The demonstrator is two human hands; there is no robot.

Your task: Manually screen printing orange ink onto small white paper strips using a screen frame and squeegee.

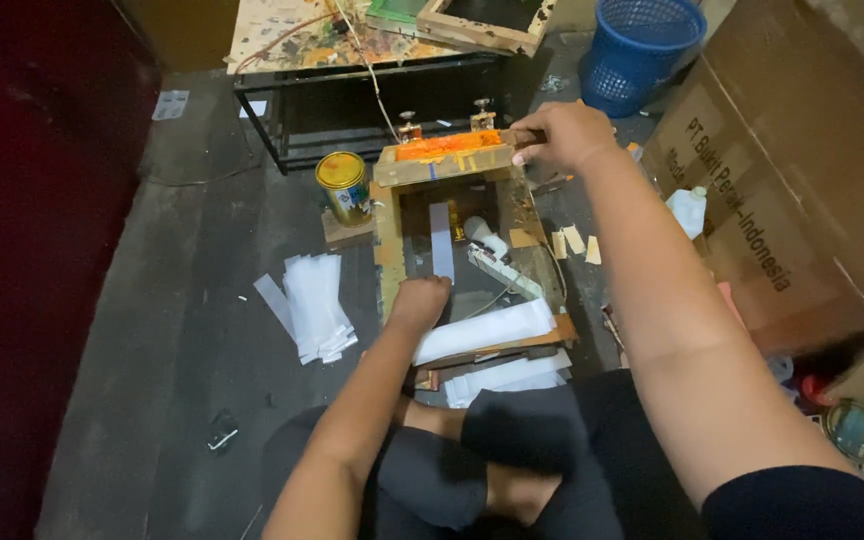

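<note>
Nearest, two stacks of white paper strips lie by the seated person's crossed legs: one stack (505, 378) on the floor just ahead of the knees, and a second stack (485, 331) resting on the near edge of a wooden board. A third, looser pile of white strips (314, 305) is spread on the dark floor to the left, well apart from the others.

The left hand (422, 301) is curled into a fist and presses down on the near end of one wooden screen-printing frame (388, 235), which lies flat on the floor. A single white strip (441, 240) shows through the mesh.

At the frame's far end, the right hand (564, 134) closes its fingers around a squeegee (449, 146) smeared with orange ink.

One yellow-lidded paint can (345, 186) stands just left of the frame. Farther off are a paint-stained desk (282, 35), one blue plastic basket (640, 50) and one large cardboard box (802, 170) at right.
</note>
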